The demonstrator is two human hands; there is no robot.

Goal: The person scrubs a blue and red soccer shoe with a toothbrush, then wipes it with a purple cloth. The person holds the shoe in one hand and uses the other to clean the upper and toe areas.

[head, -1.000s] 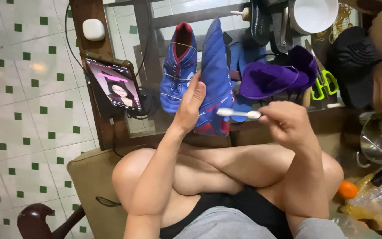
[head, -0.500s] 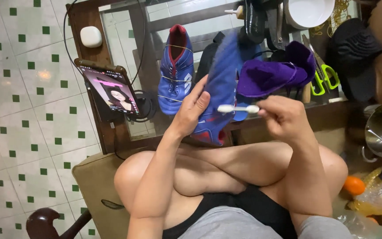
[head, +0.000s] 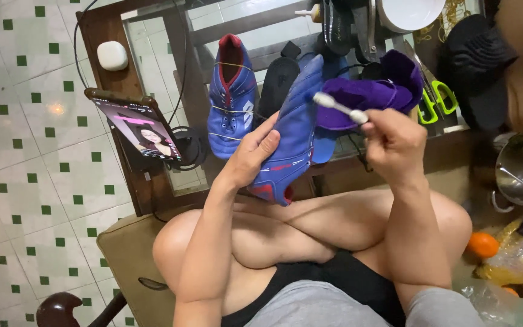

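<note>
The left hand [head: 254, 154] grips a blue shoe [head: 292, 130] from its left side, fingers wrapped behind and thumb pressed on the upper, holding it tilted above the crossed legs; the right hand [head: 394, 145] sits just to the right of it, closed around the handle of a white toothbrush [head: 339, 108] whose bristled head rests at the shoe's upper edge. Behind, on the glass table [head: 152, 48], a second blue shoe [head: 230, 97] lies beside a propped phone [head: 135, 124]; a purple cloth [head: 370, 91] lies just past the brush.
</note>
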